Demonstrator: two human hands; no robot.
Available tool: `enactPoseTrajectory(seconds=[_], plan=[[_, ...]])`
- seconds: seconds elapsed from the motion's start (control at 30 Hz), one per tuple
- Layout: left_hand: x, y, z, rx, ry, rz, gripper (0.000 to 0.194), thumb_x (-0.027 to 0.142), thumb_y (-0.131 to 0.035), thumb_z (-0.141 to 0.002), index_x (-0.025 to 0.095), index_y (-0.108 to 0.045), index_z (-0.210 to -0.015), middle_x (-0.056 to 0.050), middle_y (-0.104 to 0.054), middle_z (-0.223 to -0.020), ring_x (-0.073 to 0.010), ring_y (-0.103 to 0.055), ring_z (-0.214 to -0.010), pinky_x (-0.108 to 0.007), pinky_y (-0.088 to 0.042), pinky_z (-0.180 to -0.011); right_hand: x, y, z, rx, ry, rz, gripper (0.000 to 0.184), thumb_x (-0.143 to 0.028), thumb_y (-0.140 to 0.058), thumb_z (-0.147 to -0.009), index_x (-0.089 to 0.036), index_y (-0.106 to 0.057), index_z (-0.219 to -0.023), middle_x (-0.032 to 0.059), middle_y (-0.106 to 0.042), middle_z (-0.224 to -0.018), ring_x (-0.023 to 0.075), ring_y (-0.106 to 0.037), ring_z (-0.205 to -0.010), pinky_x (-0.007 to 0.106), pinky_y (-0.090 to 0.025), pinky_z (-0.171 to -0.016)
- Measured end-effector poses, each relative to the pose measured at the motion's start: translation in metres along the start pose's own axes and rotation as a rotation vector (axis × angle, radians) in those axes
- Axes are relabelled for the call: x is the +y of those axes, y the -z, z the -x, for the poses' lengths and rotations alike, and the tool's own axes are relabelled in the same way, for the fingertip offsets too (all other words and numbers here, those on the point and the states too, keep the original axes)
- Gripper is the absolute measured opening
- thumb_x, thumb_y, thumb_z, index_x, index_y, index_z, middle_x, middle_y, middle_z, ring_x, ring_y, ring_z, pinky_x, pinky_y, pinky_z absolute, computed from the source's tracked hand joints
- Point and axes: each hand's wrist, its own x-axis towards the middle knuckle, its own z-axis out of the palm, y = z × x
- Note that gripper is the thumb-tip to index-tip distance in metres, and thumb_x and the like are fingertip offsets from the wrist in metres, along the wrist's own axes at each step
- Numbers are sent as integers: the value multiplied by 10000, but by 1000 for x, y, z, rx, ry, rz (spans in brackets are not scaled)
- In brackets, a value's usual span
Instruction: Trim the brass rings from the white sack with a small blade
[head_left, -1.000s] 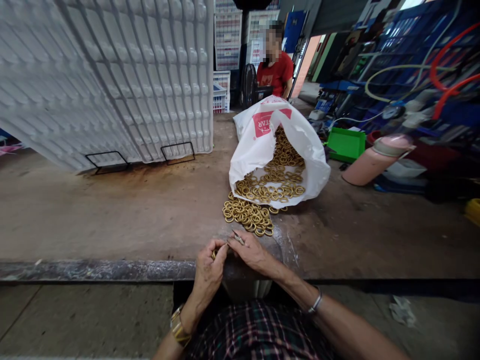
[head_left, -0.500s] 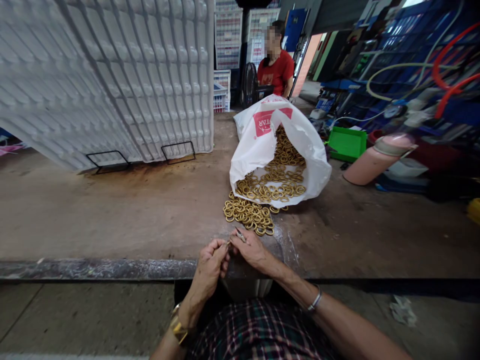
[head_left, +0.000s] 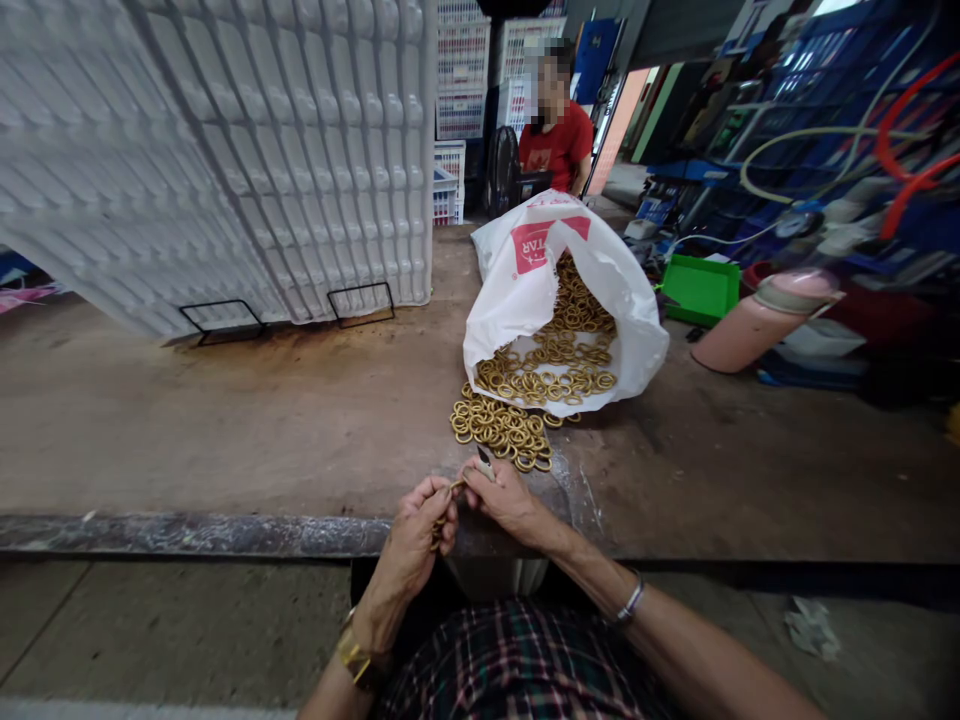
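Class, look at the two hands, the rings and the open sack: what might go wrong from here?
1. The pointed tool in the right hand is close to the left hand; a slip might cut it.
2. Rings in the left hand, near the table edge, could drop.
3. The white sack lies open, a ring pile at its mouth; a knock might scatter more.

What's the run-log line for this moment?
left hand: holds round gold-coloured rings | right hand: holds small dark-tipped tool | white, red-printed plastic sack: open, more rings inside
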Motion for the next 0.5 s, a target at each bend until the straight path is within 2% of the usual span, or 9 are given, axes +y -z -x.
enactPoseTrajectory(seconds=[0.17, 0.23, 0.33, 0.4, 0.5], plan=[[0, -1, 2, 52, -32, 3, 270, 408, -623, -743, 173, -494, -774, 65, -467, -582, -33, -374, -427, -140, -267, -376, -4, -1, 1, 36, -1, 78, 203, -217, -388, -803, -169, -523, -660, -43, -469, -510, 87, -424, -484, 190, -326, -504], [-2, -2, 2, 115, -62, -69, 292, 436, -615, -740, 173, -494, -776, 65, -470, -580, -35, -377, -425, -142, -277, -380, -4, -1, 3, 37, 39, 226, 172, -180, -388, -790, -167, -554, -747, -24, -521, -559, 101, -471, -526, 198, -337, -532], [-5, -4, 1, 206, -111, -234, 327, 486, -581, -744, 170, -506, -782, 56, -482, -579, -45, -396, -425, -149, -299, -384, -4, 0, 8, -10, 98, 568, 208, -130, -417, -753, -174, -582, -873, 20, -608, -684, 129, -534, -628, 220, -331, -584], [-6, -5, 0, 239, -139, -318, 345, 510, -554, -750, 169, -508, -769, 57, -469, -556, -51, -391, -416, -156, -300, -382, -4, 0, 11, -55, 88, 759, 241, -124, -432, -740, -183, -584, -917, 36, -637, -736, 142, -556, -662, 232, -316, -594], [-6, -6, 0, 256, -172, -402, 343, 509, -523, -766, 168, -498, -735, 64, -434, -511, -53, -368, -402, -162, -296, -384, -5, -1, 13, -100, 47, 906, 241, -135, -419, -753, -181, -575, -931, 52, -656, -771, 151, -581, -682, 241, -304, -590]])
